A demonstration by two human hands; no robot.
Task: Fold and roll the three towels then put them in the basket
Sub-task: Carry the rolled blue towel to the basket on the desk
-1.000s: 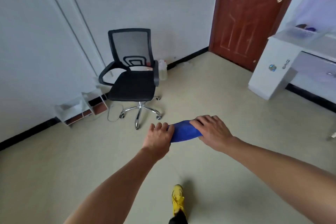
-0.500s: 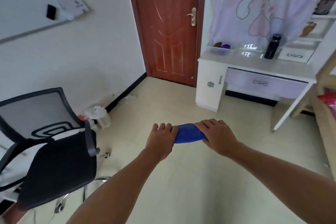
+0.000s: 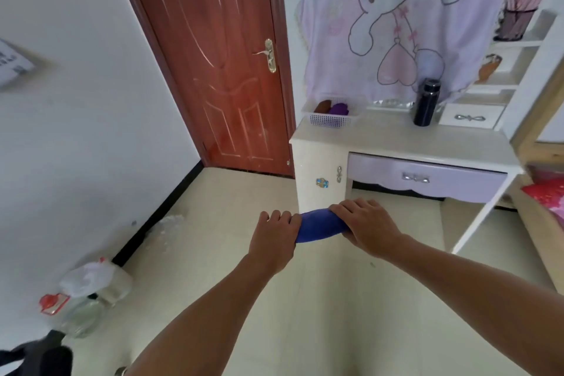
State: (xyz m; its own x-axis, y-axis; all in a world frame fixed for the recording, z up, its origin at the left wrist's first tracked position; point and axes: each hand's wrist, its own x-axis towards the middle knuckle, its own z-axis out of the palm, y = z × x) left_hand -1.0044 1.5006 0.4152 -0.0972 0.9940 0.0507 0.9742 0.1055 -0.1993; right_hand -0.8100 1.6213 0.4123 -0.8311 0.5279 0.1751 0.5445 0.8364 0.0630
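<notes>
In the lower middle of the frame the blue towel (image 3: 319,227) is a tight roll carried in the air, well short of its goal: the left hand (image 3: 274,238) has its fingers curled round one end and the right hand (image 3: 366,226) wraps over the other, so both are clamped on it. The basket (image 3: 329,122) sits above them in the frame, on the left end of the white desk (image 3: 396,139), with a brown roll (image 3: 323,106) and a purple roll (image 3: 339,108) inside, so this looks like the third and last towel. The main risk is the roll loosening: nothing but the two grips seems to hold it shut, and if either hand lets go before the roll is wedged in, the free edge may spring open. The remaining room seems to lie at the basket's right side; pushing the roll in crooked could shove the other two out of shape. The basket looks light and close to the desk's corner, so a hard push may slide it. The black bottle (image 3: 426,102), further right on the desk, could be clipped by a wide right elbow.
</notes>
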